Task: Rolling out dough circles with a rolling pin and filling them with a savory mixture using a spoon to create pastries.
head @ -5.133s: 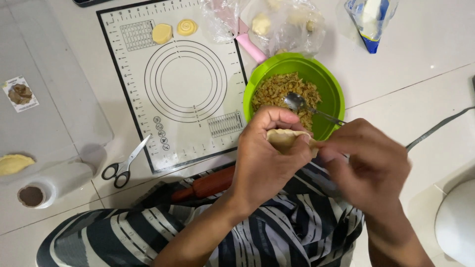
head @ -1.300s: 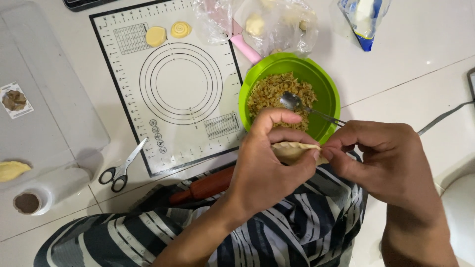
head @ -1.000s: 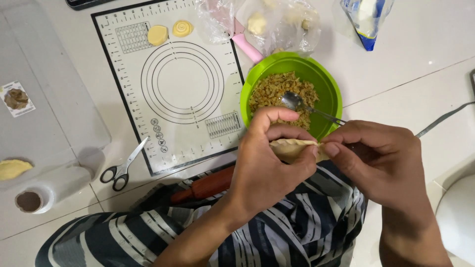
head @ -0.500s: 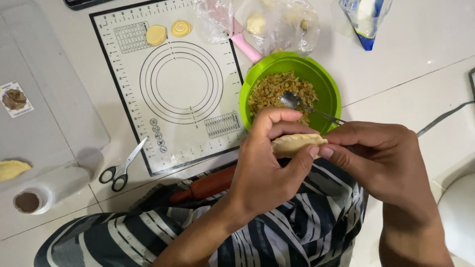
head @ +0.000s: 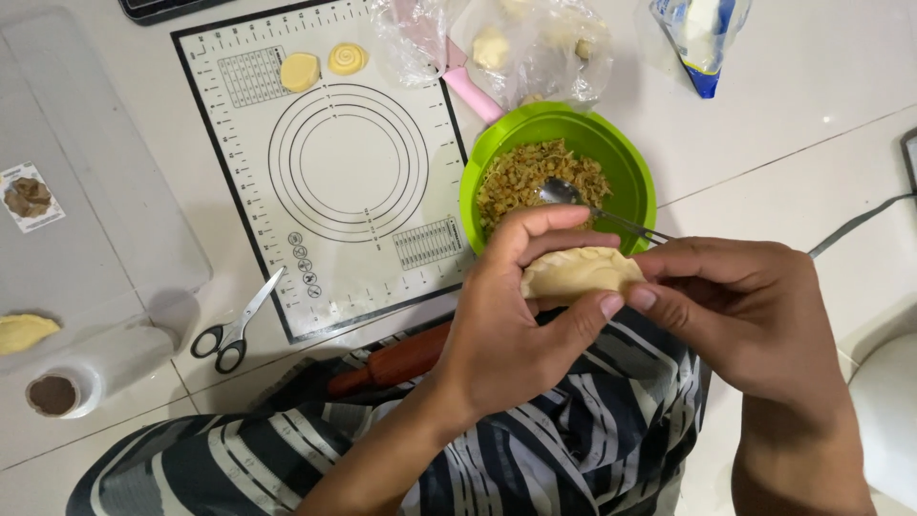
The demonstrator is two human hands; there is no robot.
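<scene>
Dumpling [head: 581,273], folded w/ filling inside, sits cupped in my left hand [head: 516,334], fingers curled round it just near of the green bowl [head: 635,172], while my right hand [head: 745,315] pinches its right edge, prob. to seal it.

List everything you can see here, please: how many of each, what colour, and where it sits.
Folded dough pastry: one, pale yellow, held between both hands.
Bowl: one, green, holding brown filling, right of the mat.
Spoon: one, metal, resting in the bowl.
Baking mat: one, white with black rings, on the floor.
Dough discs: two, yellow, at the mat's top.
Scissors: one pair, black-handled, left of the mat's lower edge.
Rolling pin: one, reddish-brown, near the lap.
Plastic bags: clear, holding dough, above the bowl.
Left hand: cradles the pastry.
Right hand: pinches the pastry's edge.
</scene>
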